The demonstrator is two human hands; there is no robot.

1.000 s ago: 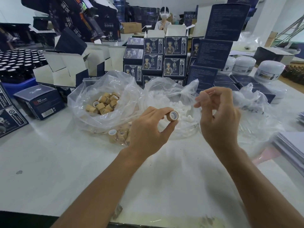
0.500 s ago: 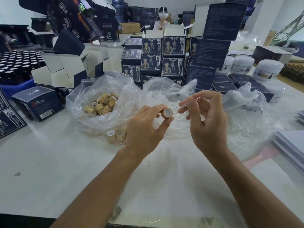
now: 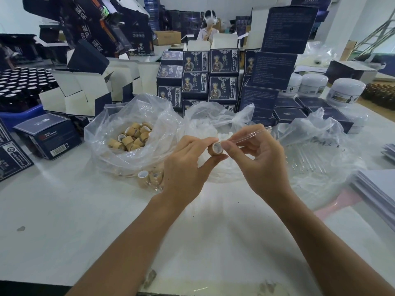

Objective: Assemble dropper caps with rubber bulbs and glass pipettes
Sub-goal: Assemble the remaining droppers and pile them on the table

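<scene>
while the left hand (image 3: pixel 183 167) pinches a tan bamboo-look cylindrical cap (image 3: pixel 215 148) and the right hand (image 3: pixel 259 165) pinches a thin clear glass pipette (image 3: pixel 249 136) slanting to two o'clock, a misaimed push could snap it.

Head view, wide-angle. Lighting bright, even, cool white; source appears overhead and from the upper right, where the room washes out pale. Shadows soft and faint on the white table (image 3: pixel 64 210) beneath the forearms. Specular highlights on the clear plastic bags (image 3: pixel 132 116). Strong barrel distortion: stacked navy boxes (image 3: pixel 277 67) lean at the edges. Centre fairly sharp; far background and frame corners soft. Glass pipette (image 3: pixel 249 136) low in contrast.
</scene>
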